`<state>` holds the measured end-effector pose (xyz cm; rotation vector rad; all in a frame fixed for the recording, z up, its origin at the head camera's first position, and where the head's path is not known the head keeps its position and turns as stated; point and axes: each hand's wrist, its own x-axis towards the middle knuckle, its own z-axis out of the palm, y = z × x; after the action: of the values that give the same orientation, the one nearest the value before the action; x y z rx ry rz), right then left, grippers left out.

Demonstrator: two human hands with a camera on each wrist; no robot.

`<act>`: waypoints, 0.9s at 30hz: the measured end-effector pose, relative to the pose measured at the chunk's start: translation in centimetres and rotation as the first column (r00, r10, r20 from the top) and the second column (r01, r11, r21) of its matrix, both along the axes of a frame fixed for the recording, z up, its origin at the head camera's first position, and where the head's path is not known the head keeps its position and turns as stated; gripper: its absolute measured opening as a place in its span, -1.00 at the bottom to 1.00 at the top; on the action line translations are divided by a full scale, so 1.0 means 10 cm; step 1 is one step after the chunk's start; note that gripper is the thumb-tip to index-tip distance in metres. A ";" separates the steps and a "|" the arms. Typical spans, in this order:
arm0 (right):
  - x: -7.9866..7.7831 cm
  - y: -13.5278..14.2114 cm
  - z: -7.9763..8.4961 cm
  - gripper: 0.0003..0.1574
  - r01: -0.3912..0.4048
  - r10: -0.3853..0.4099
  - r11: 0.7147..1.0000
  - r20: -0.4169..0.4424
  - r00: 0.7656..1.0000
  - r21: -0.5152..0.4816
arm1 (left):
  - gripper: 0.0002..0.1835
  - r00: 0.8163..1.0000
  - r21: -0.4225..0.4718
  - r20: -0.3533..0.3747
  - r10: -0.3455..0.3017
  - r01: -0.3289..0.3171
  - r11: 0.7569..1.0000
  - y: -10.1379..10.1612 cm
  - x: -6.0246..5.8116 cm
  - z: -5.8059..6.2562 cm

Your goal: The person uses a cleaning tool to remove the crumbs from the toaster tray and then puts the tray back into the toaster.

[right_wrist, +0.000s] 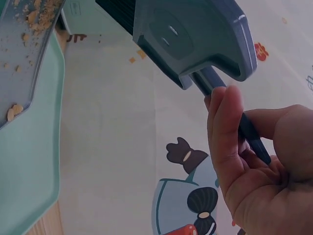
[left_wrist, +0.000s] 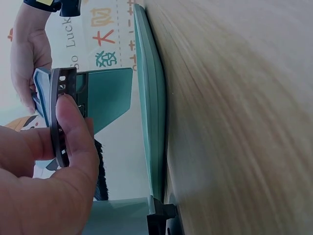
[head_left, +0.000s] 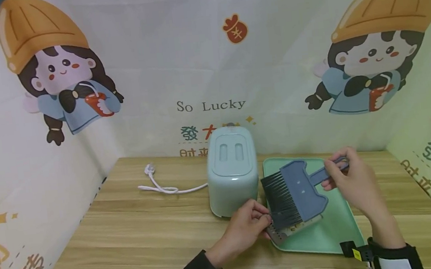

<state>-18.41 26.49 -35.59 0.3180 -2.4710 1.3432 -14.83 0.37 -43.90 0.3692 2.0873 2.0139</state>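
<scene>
In my left hand (head_left: 245, 224) I pinch the dark, perforated end of a flat grey crumb tray (head_left: 278, 234) between thumb and fingers. Tan crumbs (right_wrist: 41, 17) lie on this tray's surface in the right wrist view. My right hand (head_left: 353, 179) grips the handle of a blue-grey brush (head_left: 303, 190) with long black bristles. The bristles hang over the crumb tray in the head view and hide much of it; contact cannot be told. A pale green serving tray (head_left: 340, 220) lies below both. Left of it stands a light green toaster (head_left: 233, 185).
A white power cord (head_left: 174, 190) runs left from the toaster over the wooden table (head_left: 132, 239), ending in a plug (head_left: 149, 169). A printed cloth (head_left: 145, 63) hangs behind and at both sides of the table.
</scene>
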 end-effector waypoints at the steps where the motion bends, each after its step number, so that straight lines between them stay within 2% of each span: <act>1: 0.00 0.02 0.01 -0.71 -0.009 0.008 1.000 -0.004 1.000 -0.009 | -0.87 1.000 -0.001 -0.001 -0.001 0.001 1.000 0.00 0.00 0.00; 8: -0.01 0.01 0.04 -0.69 0.062 -0.064 0.994 -0.028 0.998 -0.091 | -0.87 1.000 -0.014 -0.010 0.000 0.000 1.000 0.00 0.01 0.03; 16: -0.01 0.00 0.00 -0.76 -0.031 0.031 1.000 -0.026 0.999 -0.001 | -0.86 1.000 -0.004 -0.001 -0.004 0.004 1.000 0.00 0.00 0.02; 20: 0.01 0.09 0.00 -0.76 -0.027 0.027 1.000 -0.033 0.999 -0.009 | -0.85 1.000 -0.029 -0.003 -0.020 0.019 0.999 -0.02 0.01 0.03; 24: 0.01 0.12 0.02 -0.75 0.012 -0.015 0.999 -0.070 0.997 -0.040 | -0.83 1.000 -0.031 -0.003 -0.029 0.029 0.999 -0.03 0.01 0.03; 27: -0.01 0.10 0.02 -0.75 -0.002 -0.003 0.999 -0.083 0.997 -0.055 | -0.85 1.000 -0.022 -0.007 -0.027 0.027 0.999 -0.03 0.01 0.03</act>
<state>-18.48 27.48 -35.35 0.3531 -2.3620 1.3661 -14.75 0.04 -43.61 0.3992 2.0957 1.9762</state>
